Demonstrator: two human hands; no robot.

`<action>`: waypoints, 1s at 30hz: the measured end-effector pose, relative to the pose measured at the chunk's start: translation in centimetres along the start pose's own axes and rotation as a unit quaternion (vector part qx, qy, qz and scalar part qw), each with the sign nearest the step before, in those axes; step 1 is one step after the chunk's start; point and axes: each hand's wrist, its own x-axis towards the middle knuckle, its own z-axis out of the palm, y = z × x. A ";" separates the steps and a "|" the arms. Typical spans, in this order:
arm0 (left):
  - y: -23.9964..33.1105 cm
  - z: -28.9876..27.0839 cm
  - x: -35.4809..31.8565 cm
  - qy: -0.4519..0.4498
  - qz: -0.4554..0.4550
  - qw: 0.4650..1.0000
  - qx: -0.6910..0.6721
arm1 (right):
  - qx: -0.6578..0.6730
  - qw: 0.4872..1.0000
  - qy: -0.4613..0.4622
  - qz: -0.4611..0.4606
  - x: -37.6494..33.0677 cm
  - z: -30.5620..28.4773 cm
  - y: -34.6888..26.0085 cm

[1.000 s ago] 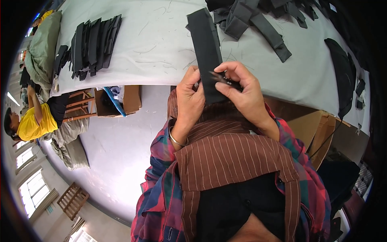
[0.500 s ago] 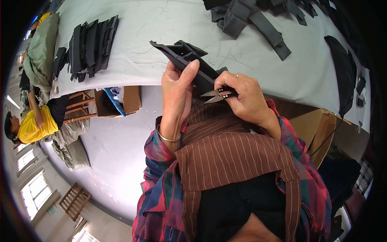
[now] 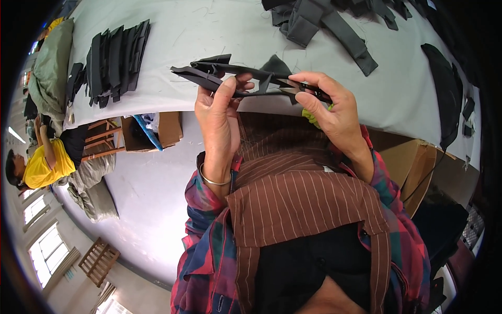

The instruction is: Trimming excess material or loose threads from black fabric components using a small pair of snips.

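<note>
Black folded fabric strips [image 3: 201, 78] are pinched between the thumb and fingers of my left hand [image 3: 218, 115], just above the table's near edge. The strips stretch rightward in loose loops toward my other hand. My right hand [image 3: 337, 112] holds small black-handled thread snips [image 3: 317, 91] between thumb and fingers. Their blades point left, at the right end of the strips, partly hidden by the dark cloth. Whether they touch a thread I cannot tell.
On the pale table [image 3: 172, 31] lie a row of black strips [image 3: 116, 65] at left and a heap of dark fabric pieces [image 3: 308, 23] at the back. A long black piece [image 3: 442, 94] lies at right. Cardboard boxes [image 3: 170, 130] stand below. A person in yellow [image 3: 49, 163] is at far left.
My left hand has shifted slightly left, and the strips have swung flatter and spread into loops. My right hand has moved up and right, with the snips turned toward the strips' right end.
</note>
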 end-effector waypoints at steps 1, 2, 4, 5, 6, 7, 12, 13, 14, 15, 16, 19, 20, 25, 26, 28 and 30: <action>0.0 0.0 0.0 0.000 -0.001 1.000 0.001 | -0.014 1.000 -0.015 0.009 0.0 -0.1 -0.1; -0.1 -0.1 -0.1 -0.007 0.002 1.000 -0.004 | -0.013 1.000 -0.015 0.010 0.0 0.1 0.0; -0.2 -0.1 -0.2 -0.015 0.005 1.000 -0.010 | -0.021 0.999 0.022 -0.014 -0.2 0.6 -0.2; -0.2 -0.1 -0.2 -0.021 0.018 1.000 -0.010 | -0.021 0.999 0.023 -0.014 -0.3 0.7 -0.3; -0.2 0.0 -0.1 -0.028 0.033 0.999 -0.011 | -0.041 0.999 0.019 -0.019 -0.1 0.8 -0.3; -0.2 0.2 -0.1 -0.028 0.035 0.999 -0.012 | -0.061 0.998 0.016 -0.024 0.1 0.8 -0.3; -0.2 1.1 -0.3 -0.027 0.085 0.996 0.017 | -0.090 0.994 0.047 -0.048 0.7 0.6 -0.3; -0.2 1.1 -0.4 -0.027 0.083 0.996 0.017 | -0.106 0.992 0.055 -0.051 0.7 0.6 -0.2; -0.2 1.1 -0.5 -0.027 0.088 0.995 0.029 | -0.106 0.992 0.056 -0.049 0.7 0.6 -0.1; -0.2 1.1 -0.6 -0.028 0.093 0.994 0.042 | -0.119 0.989 0.066 -0.066 0.8 0.8 -0.1; -0.2 1.1 -0.7 -0.030 0.092 0.994 0.043 | -0.131 0.985 0.075 -0.082 0.7 0.9 -0.1; -0.4 1.1 -0.8 -0.039 0.115 0.991 0.061 | -0.173 0.976 0.086 -0.099 0.8 1.1 -0.2; -0.5 1.0 -0.8 -0.034 0.131 0.988 0.072 | -0.173 0.976 0.086 -0.100 0.8 1.1 -0.3; -0.6 1.3 -0.9 -0.015 0.153 0.980 0.124 | -0.233 0.957 0.084 -0.150 1.4 0.8 -0.3; -0.8 1.1 -0.7 -0.025 0.162 0.980 0.114 | -0.233 0.957 0.082 -0.151 1.4 0.8 -0.3; -1.0 1.0 -0.7 -0.039 0.168 0.979 0.105 | -0.252 0.952 0.086 -0.153 1.4 0.7 -0.5; -1.1 0.9 -0.8 -0.028 0.167 0.976 0.133 | -0.245 0.955 0.083 -0.143 1.4 0.4 -0.4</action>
